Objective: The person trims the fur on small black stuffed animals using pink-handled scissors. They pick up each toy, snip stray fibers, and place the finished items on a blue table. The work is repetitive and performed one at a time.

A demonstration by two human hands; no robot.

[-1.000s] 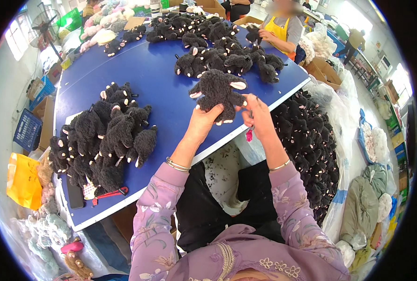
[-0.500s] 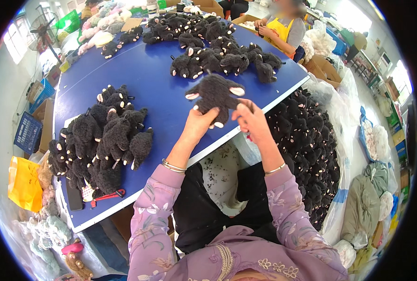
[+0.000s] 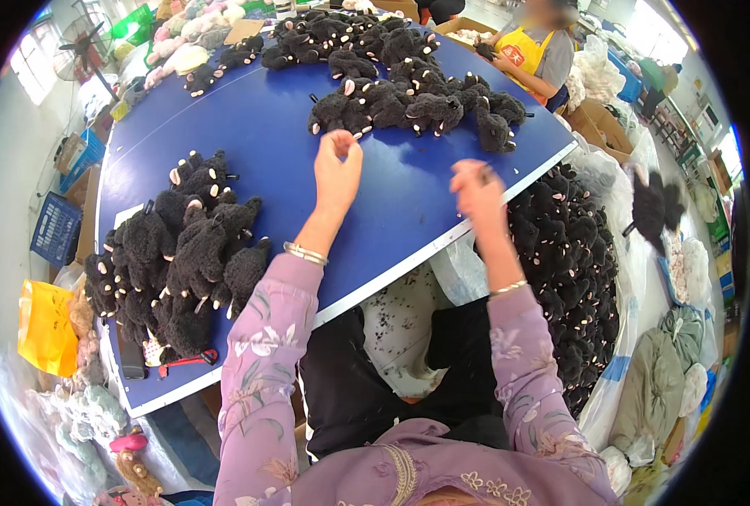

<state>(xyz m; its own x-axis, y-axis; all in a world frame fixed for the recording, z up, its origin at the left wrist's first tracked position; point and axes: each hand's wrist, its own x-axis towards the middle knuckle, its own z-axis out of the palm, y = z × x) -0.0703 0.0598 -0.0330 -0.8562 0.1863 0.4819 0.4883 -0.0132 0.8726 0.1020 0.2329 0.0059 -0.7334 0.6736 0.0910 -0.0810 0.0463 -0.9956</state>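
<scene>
Above the blue table (image 3: 274,152), my left hand (image 3: 338,169) has its fingers loosely curled, the tips apart from the thumb, with nothing seen between them. It is just in front of the far pile of black plush animals (image 3: 383,105) with pale ears and feet. My right hand (image 3: 480,198) is near the table's right edge, its fingers smeared by motion; whether it holds anything is unclear. Farther right, a blurred black plush animal (image 3: 655,207) is in the air beyond a large plastic-lined heap of black plush animals (image 3: 564,278).
Another pile of black plush animals (image 3: 189,244) lies at the table's left, by a dark phone-like object (image 3: 131,358) and a red-handled tool (image 3: 189,363). Across the table sits a person in a yellow apron (image 3: 522,55). A cardboard box (image 3: 598,126) stands beyond the right edge.
The black plush animal that both hands held has left them; a blurred one is now in the air at the right. My left hand has moved up, and my right hand slightly right.
</scene>
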